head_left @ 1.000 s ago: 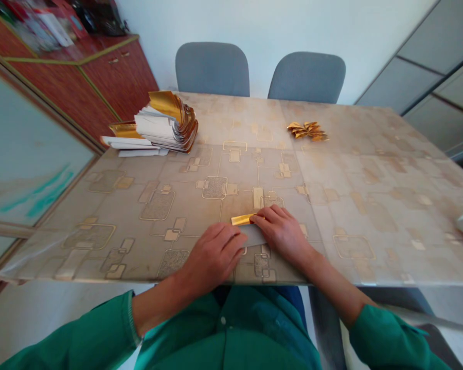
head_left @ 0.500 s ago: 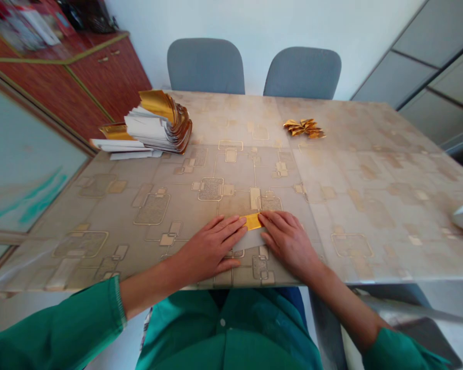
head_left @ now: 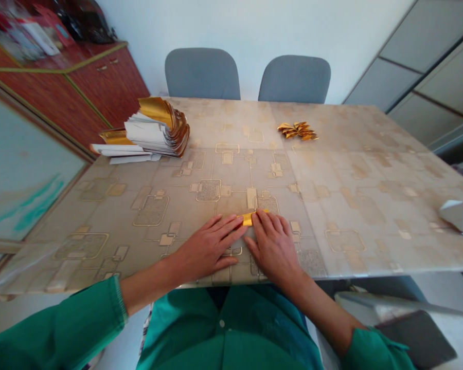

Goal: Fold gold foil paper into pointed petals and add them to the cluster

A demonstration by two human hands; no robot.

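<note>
I'm resting my left hand point(head_left: 216, 244) and right hand point(head_left: 275, 246), fingers straight, unclenched, on a narrow gold-foil strip point(head_left: 247, 220) on the beige patterned worktop point(head_left: 347, 200); its pale flap is no longer showing, suggesting folding.

A home dining area, judging by the patterned tablecloth point(head_left: 231, 169), chairs point(head_left: 202, 74) and wooden cabinet point(head_left: 90, 90).

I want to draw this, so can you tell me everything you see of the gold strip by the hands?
The gold strip is narrow and shiny, like foil paper. It lies crosswise on the patterned tablecloth, near the cloth's front edge. Fingertips of the left hand touch its left part; fingers of the right hand lie across its right part, a little gold peeking out beyond them. Fingers hide some, so I can't tell if it's folded.
</note>
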